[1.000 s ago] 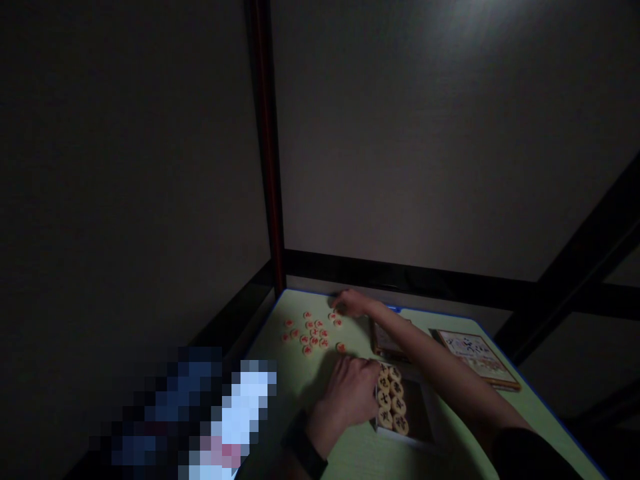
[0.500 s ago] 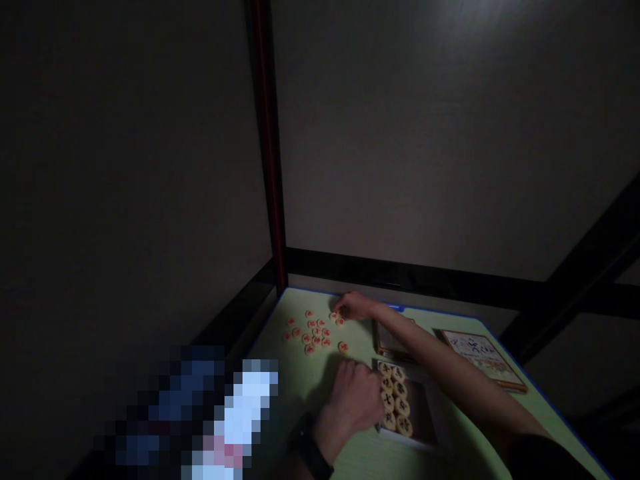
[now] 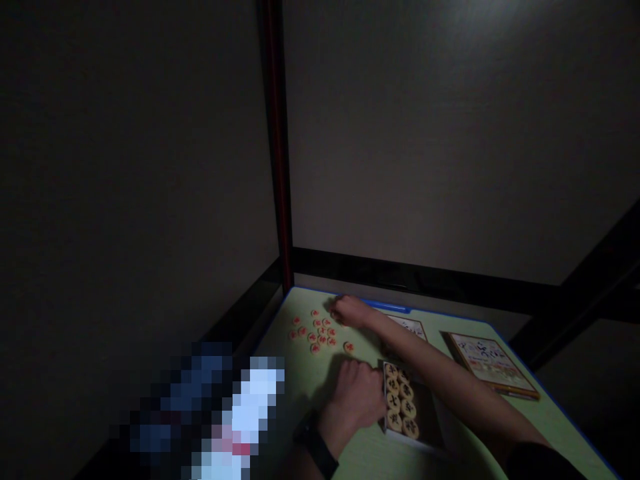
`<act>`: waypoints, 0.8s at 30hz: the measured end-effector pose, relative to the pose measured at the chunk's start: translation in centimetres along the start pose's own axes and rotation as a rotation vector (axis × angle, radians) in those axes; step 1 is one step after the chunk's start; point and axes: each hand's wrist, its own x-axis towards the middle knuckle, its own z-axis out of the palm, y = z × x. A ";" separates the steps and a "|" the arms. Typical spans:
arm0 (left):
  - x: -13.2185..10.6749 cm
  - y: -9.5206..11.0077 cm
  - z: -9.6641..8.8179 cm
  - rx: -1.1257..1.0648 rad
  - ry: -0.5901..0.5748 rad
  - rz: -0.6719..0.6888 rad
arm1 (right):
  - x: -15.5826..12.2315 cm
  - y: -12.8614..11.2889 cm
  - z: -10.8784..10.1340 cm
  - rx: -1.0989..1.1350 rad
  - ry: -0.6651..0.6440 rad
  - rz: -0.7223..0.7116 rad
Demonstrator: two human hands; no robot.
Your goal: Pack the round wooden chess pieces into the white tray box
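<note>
My right hand point(image 3: 350, 311) reaches across the pale green table point(image 3: 320, 380) to the far side of a scatter of round game pieces with red marks point(image 3: 316, 331); its fingers curl down on the pieces, and whether it holds one is hidden. My left hand point(image 3: 356, 397), a dark watch on its wrist, rests curled against the left edge of an open box point(image 3: 419, 427). That box holds a block of round pieces with black marks point(image 3: 400, 399). One red-marked piece point(image 3: 349, 347) lies apart, between the scatter and my left hand.
A printed board or lid point(image 3: 491, 364) lies at the table's right, and another flat card point(image 3: 411, 328) shows behind my right forearm. A dark red post point(image 3: 278, 153) rises at the table's far left corner. A blurred patch covers the lower left. The room is dim.
My right hand has stayed at the far edge of the red-marked pieces, closing down a little. My left hand stays by the box. The view has shifted slightly.
</note>
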 end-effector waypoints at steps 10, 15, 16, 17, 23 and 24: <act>0.1 -0.2 0.8 -0.019 0.051 0.025 | -1.5 -6.0 0.9 0.163 0.020 -0.472; 0.2 -0.3 0.9 -0.052 0.121 0.060 | -0.5 -5.4 2.2 0.091 0.025 -0.520; 0.2 -0.2 0.8 -0.062 0.118 0.062 | -0.4 -5.2 2.4 0.086 0.028 -0.520; 0.2 -0.2 0.8 -0.072 0.114 0.063 | -0.3 -5.1 2.5 0.082 0.035 -0.518; 0.3 -0.3 1.1 -0.161 0.141 0.072 | -0.6 -5.3 3.2 0.002 0.106 -0.497; 0.3 -0.4 1.2 -0.180 0.150 0.078 | -0.6 -5.5 3.2 -0.012 0.113 -0.494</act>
